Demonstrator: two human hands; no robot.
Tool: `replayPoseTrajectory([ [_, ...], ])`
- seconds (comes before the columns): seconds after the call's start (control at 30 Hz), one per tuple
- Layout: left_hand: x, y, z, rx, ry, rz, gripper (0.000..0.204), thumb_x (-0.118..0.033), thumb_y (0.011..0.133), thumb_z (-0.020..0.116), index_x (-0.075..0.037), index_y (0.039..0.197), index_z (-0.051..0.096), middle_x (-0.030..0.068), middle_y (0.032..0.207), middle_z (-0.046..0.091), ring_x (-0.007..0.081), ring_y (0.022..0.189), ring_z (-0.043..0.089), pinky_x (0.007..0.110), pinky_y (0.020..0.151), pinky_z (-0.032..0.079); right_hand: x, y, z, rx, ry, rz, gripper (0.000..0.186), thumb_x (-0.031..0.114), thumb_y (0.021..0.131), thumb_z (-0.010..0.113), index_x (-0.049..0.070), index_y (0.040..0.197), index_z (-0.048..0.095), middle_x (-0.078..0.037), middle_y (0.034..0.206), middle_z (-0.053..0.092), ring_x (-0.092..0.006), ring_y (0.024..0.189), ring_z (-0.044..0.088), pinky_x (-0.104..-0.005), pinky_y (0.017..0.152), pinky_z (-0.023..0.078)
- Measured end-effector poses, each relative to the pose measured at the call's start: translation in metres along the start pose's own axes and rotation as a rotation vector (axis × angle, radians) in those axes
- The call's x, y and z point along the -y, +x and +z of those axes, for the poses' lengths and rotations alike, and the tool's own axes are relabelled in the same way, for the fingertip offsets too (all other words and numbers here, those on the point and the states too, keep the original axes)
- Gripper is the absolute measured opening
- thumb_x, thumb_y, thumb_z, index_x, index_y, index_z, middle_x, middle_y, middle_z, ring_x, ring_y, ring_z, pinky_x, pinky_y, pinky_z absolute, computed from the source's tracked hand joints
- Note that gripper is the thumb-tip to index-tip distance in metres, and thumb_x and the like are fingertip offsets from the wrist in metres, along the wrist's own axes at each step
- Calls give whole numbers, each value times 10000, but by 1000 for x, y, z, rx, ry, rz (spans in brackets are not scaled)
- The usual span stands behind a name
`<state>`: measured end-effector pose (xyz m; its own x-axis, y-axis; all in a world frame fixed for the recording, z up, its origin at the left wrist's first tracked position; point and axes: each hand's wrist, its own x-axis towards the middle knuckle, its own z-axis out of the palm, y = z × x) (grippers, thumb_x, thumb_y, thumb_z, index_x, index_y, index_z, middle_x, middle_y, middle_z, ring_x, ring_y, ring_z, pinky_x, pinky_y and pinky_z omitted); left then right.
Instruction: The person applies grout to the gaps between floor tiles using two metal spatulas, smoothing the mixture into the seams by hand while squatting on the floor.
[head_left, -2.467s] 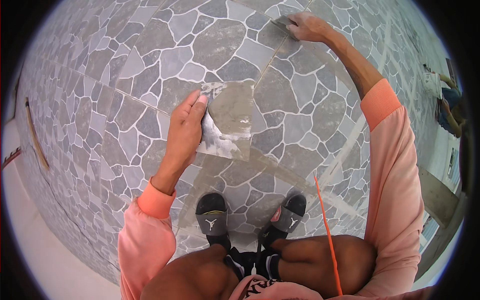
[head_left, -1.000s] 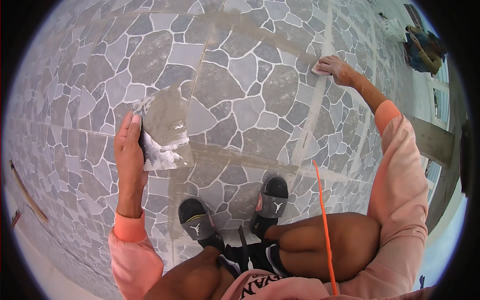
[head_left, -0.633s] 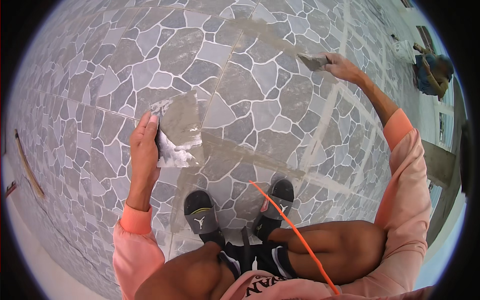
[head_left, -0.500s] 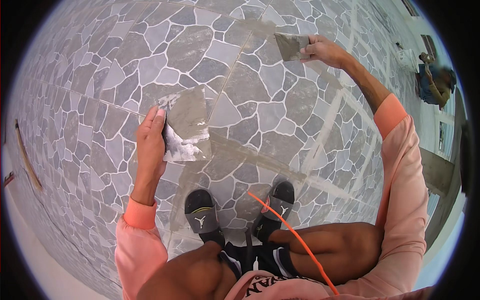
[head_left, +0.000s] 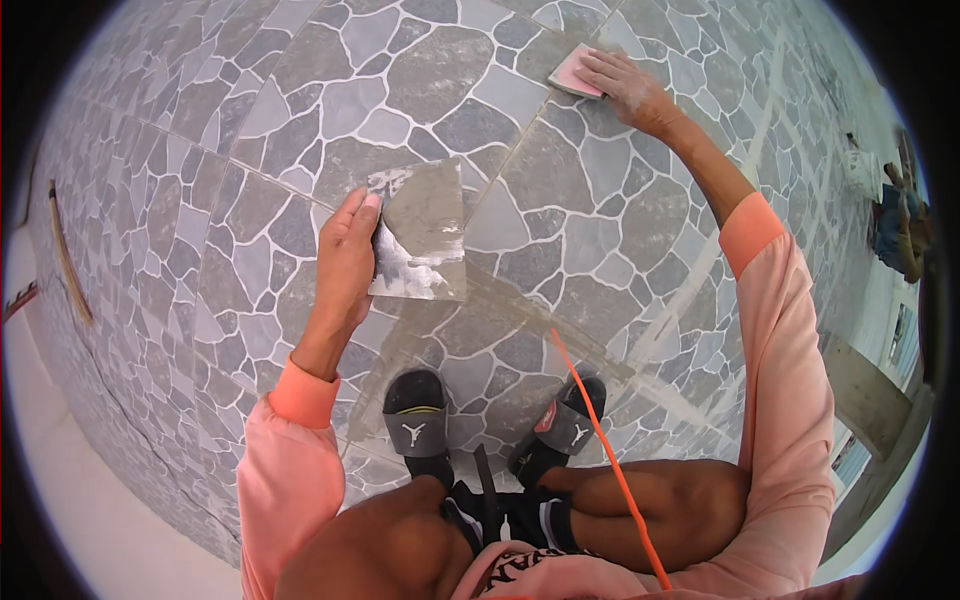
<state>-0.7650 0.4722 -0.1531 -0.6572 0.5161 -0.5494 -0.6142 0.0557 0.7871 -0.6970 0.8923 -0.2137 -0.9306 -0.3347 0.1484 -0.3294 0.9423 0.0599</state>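
Note:
My left hand grips the left edge of a thin square metal plate, thumb on top, held level above the floor. A grey grout-like paste covers much of the plate, with bare shiny metal at its lower left. Farther out, my right hand is closed on a small square pad, its pink back facing up. The pad lies flat against the stone-patterned tiled floor, over a joint between tiles. Its underside is hidden. Grey smears surround that spot.
My feet in black slides stand on the tiles, below grey-smeared joints. An orange cord hangs before my legs. A stick lies at far left. Another person and a white bucket are at far right.
My right hand has turned the pad from tilted, with its grey-smeared face showing, to flat on the floor with the pink back up. My left hand still holds the plate; the view has shifted.

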Motion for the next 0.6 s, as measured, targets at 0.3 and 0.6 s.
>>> replayPoseTrajectory([
  [0.3,-6,5,1,-25,25,-21,352,-178,964,451,64,1218,485,71,1023,623,91,874,592,225,757,484,21,4,-7,135,9,6,439,-16,748,540,64,1180,549,-93,1266,535,-268,1224,458,-368,1012,385],
  [0.6,-4,3,0,-7,27,1,349,-183,970,433,58,1217,484,71,1030,620,89,877,594,228,760,484,52,3,-18,176,36,-9,549,-51,730,564,71,1262,502,-99,1354,464,-267,1277,408,-397,1047,355],
])
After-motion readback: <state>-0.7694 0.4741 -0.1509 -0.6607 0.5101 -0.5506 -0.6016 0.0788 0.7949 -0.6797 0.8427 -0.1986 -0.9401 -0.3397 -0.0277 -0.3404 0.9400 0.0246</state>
